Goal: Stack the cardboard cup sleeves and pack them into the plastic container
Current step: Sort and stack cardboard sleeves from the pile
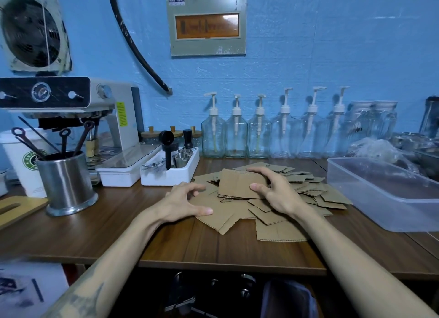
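Several flat brown cardboard cup sleeves (280,210) lie in a loose pile on the wooden table (118,234). My right hand (273,189) grips a small stack of sleeves (237,183) by its right end, thumb on the near edge and fingers over the far edge, just above the pile. My left hand (187,202) hovers at the pile's left edge with fingers curled and spread, its thumb touching a sleeve and nothing held. The clear plastic container (370,199) stands empty at the right.
A steel utensil cup (66,182) and a paper cup (21,161) stand at the left, with an espresso machine (71,118) and a white tool tray (171,168) behind. Several pump bottles (237,132) line the back wall. Plastic bags and metal ware sit behind the container.
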A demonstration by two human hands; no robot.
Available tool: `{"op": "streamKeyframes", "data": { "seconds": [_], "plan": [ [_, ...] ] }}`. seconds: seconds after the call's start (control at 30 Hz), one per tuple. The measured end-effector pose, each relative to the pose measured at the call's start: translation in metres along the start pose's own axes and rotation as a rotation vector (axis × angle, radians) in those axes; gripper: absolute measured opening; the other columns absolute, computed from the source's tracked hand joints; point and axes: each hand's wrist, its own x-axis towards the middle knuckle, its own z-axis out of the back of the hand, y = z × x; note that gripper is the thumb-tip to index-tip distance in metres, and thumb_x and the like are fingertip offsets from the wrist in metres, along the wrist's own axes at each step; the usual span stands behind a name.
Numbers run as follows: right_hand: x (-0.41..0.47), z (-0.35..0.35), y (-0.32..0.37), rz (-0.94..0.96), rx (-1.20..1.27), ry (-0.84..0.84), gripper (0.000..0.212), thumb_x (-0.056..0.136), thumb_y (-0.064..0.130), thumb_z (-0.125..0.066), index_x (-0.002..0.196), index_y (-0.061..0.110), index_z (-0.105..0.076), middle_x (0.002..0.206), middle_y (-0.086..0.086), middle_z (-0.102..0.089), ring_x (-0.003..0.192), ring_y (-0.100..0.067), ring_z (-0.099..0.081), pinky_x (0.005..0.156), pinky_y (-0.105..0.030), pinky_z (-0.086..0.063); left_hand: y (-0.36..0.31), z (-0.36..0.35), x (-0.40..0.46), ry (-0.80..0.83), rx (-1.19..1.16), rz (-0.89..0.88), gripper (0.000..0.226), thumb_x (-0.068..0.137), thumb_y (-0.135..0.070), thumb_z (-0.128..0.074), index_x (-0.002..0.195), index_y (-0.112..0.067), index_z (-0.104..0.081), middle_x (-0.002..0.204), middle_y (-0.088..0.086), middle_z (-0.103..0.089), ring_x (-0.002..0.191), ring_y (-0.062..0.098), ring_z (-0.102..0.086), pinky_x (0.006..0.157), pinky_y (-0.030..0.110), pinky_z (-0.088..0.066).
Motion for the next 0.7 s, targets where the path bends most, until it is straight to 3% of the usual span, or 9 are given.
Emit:
{"op": "streamKeyframes", "data": {
  "seconds": [0.1, 0.2, 0.3, 0.43, 0.5, 0.6, 0.7],
  "plan": [
    [0.0, 0.001, 0.0, 0.023, -0.009, -0.014, 0.039, 0.092, 0.023, -0.067, 0.126, 0.038, -0.058, 0.099, 0.034, -0.055, 0.079, 0.025, -0.047, 0.071, 0.001, -0.034, 0.006, 0.003, 0.003, 0.0, -0.12, 0.009, 0.069, 0.06, -0.05, -0.089, 0.122, -0.033, -0.063, 0.119, 0.002, -0.052, 0.105, 0.005, -0.05, 0.093, 0.022, -0.04],
    [-0.001, 0.002, 0.0, 0.033, -0.004, -0.01, 0.039, 0.092, 0.022, -0.066, 0.128, 0.035, -0.058, 0.109, 0.028, -0.057, 0.086, 0.026, -0.047, 0.074, 0.005, -0.031, 0.007, 0.005, 0.003, -0.034, -0.256, 0.011, 0.044, 0.061, -0.041, -0.091, 0.098, -0.029, -0.072, 0.099, 0.001, -0.049, 0.088, 0.011, -0.048, 0.077, 0.021, -0.039],
    [0.0, 0.003, 0.001, 0.028, 0.019, 0.001, 0.039, 0.092, 0.021, -0.066, 0.128, 0.035, -0.058, 0.117, 0.023, -0.058, 0.098, 0.014, -0.051, 0.082, 0.004, -0.031, 0.003, 0.006, 0.001, -0.064, -0.389, 0.061, 0.038, 0.061, -0.036, -0.091, 0.09, -0.021, -0.07, 0.093, 0.003, -0.06, 0.085, 0.014, -0.055, 0.073, 0.024, -0.044],
    [0.0, 0.004, 0.001, 0.018, 0.068, 0.012, 0.039, 0.091, 0.019, -0.068, 0.126, 0.035, -0.06, 0.119, 0.017, -0.062, 0.11, -0.005, -0.056, 0.095, -0.018, -0.042, -0.011, 0.008, -0.001, -0.063, -0.656, 0.014, 0.038, 0.063, -0.021, -0.092, 0.089, -0.014, -0.065, 0.091, 0.015, -0.068, 0.08, 0.023, -0.065, 0.073, 0.033, -0.05],
    [0.001, 0.004, 0.001, 0.012, 0.081, 0.02, 0.039, 0.091, 0.018, -0.068, 0.126, 0.035, -0.061, 0.12, 0.015, -0.063, 0.11, -0.006, -0.058, 0.091, -0.013, -0.042, -0.021, 0.007, 0.003, -0.106, -0.779, -0.036, 0.036, 0.067, -0.017, -0.09, 0.09, -0.013, -0.063, 0.091, 0.013, -0.07, 0.078, 0.02, -0.068, 0.067, 0.028, -0.053],
    [0.002, 0.004, 0.002, 0.009, 0.078, 0.025, 0.041, 0.092, 0.015, -0.066, 0.128, 0.034, -0.06, 0.123, 0.014, -0.062, 0.113, -0.006, -0.056, 0.09, -0.006, -0.039, -0.038, -0.002, 0.016, -0.222, -0.66, -0.09, 0.023, 0.081, -0.015, -0.079, 0.093, -0.018, -0.061, 0.095, 0.006, -0.064, 0.082, 0.016, -0.062, 0.071, 0.027, -0.051],
    [0.002, 0.005, 0.002, -0.011, 0.102, 0.062, 0.045, 0.093, 0.009, -0.061, 0.13, 0.036, -0.058, 0.125, 0.016, -0.06, 0.114, -0.008, -0.055, 0.099, -0.024, -0.044, -0.047, -0.015, 0.031, -0.307, -0.384, -0.141, 0.021, 0.089, -0.016, -0.071, 0.097, -0.021, -0.053, 0.094, -0.003, -0.051, 0.091, 0.015, -0.051, 0.084, 0.028, -0.041]
  ]
}}
